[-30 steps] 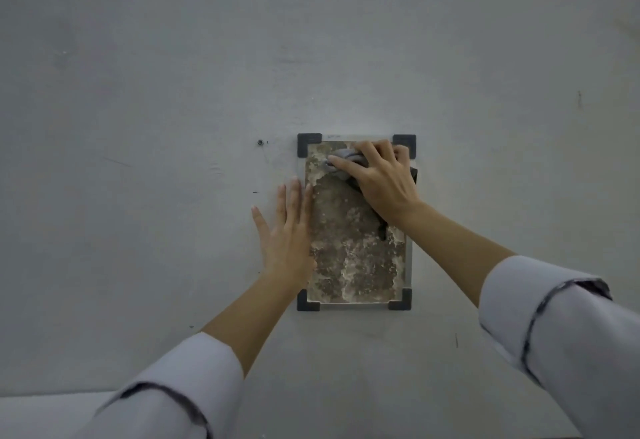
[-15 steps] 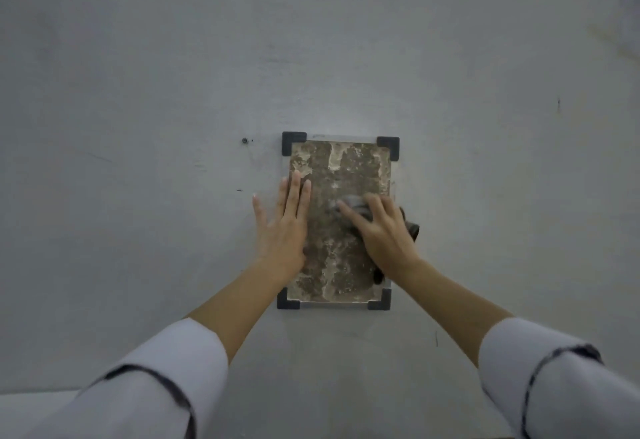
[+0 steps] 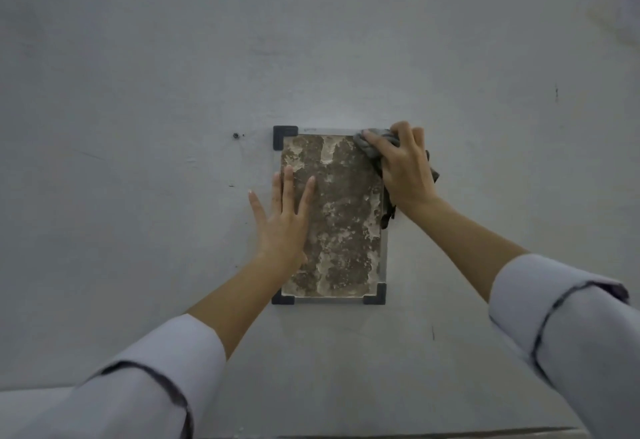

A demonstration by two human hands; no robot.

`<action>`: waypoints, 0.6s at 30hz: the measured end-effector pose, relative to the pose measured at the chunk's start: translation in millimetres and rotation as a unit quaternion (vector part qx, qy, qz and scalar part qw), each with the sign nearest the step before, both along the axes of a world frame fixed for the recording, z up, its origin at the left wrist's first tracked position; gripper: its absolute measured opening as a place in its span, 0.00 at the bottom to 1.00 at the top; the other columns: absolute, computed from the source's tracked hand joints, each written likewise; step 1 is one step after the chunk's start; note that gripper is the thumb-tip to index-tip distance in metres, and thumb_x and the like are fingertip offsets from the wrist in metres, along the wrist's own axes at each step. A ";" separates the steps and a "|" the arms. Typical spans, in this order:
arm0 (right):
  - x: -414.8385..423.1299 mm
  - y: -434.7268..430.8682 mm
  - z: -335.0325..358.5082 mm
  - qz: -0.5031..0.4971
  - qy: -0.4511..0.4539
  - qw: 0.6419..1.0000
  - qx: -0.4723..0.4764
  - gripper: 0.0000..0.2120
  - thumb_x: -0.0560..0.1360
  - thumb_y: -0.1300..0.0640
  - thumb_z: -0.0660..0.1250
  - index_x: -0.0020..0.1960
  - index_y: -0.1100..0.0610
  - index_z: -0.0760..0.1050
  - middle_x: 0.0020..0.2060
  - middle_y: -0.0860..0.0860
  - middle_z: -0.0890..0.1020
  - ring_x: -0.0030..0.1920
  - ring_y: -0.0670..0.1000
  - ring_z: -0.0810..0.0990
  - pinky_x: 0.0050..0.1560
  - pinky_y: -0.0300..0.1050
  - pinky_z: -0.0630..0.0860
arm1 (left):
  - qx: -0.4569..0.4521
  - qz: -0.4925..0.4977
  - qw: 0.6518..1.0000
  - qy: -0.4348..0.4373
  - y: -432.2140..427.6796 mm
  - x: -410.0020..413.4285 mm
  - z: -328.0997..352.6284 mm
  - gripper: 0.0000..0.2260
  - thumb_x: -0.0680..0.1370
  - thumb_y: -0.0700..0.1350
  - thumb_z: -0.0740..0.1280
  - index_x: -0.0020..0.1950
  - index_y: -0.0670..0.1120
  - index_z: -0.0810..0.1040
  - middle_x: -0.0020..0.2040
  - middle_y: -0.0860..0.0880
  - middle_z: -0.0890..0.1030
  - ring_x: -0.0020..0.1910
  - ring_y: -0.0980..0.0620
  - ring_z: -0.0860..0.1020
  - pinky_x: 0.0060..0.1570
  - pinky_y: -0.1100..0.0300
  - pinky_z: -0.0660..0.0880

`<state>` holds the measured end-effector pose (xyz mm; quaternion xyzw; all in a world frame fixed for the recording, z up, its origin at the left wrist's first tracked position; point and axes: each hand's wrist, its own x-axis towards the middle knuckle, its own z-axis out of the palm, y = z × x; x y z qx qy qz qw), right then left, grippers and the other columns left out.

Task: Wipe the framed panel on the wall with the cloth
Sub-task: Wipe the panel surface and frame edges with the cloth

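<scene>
A framed panel (image 3: 341, 217) with a mottled brown and cream face and dark corner brackets hangs on the grey wall. My right hand (image 3: 403, 165) presses a grey cloth (image 3: 372, 148) against the panel's top right corner, hiding that bracket. A tail of the cloth hangs down along the right edge. My left hand (image 3: 285, 220) lies flat with fingers spread on the panel's left edge, half on the wall.
The grey wall (image 3: 138, 92) fills the view, with a small dark screw hole (image 3: 236, 135) left of the panel's top. A pale ledge (image 3: 34, 400) shows at the bottom left. White sleeves cover both forearms.
My right hand with the cloth swept down the panel's middle, then went up to the top right corner. My left hand stayed flat on the left edge.
</scene>
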<state>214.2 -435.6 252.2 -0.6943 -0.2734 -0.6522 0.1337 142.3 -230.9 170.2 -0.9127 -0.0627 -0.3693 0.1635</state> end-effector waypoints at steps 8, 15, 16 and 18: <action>-2.7 -3.8 -164.6 0.000 0.058 0.995 -0.081 0.32 0.65 0.71 0.72 0.67 0.56 0.73 0.57 0.57 0.69 0.51 0.60 0.69 0.48 0.59 0.76 | -0.007 -0.006 1.000 0.002 -2.9 -1.0 1.9 0.59 0.70 0.53 0.75 0.75 0.47 0.26 0.74 0.36 0.28 0.75 0.36 0.34 0.68 0.28 0.46; -5.1 -18.0 -110.7 0.022 0.033 0.993 -0.111 0.18 0.72 0.65 0.70 0.61 0.57 0.78 0.51 0.57 0.73 0.48 0.56 0.69 0.43 0.54 0.76 | -0.012 0.002 1.000 0.006 -2.0 -1.4 2.6 0.61 0.69 0.55 0.76 0.73 0.48 0.24 0.74 0.37 0.27 0.75 0.37 0.33 0.68 0.28 0.45; -3.1 -16.9 -89.2 0.021 0.021 0.996 -0.081 0.17 0.74 0.64 0.68 0.61 0.56 0.78 0.51 0.56 0.72 0.48 0.56 0.68 0.43 0.54 0.76 | -0.011 0.003 1.000 0.007 -2.2 -1.8 2.5 0.60 0.70 0.56 0.75 0.73 0.48 0.23 0.74 0.37 0.27 0.75 0.37 0.33 0.68 0.29 0.45; -0.3 -12.3 -47.0 0.011 -0.003 0.999 -0.042 0.16 0.75 0.65 0.67 0.62 0.56 0.77 0.52 0.56 0.69 0.49 0.57 0.67 0.44 0.55 0.75 | -0.004 0.002 1.000 0.007 -1.5 -2.3 1.6 0.60 0.70 0.59 0.74 0.73 0.48 0.23 0.74 0.37 0.27 0.75 0.37 0.33 0.68 0.29 0.45</action>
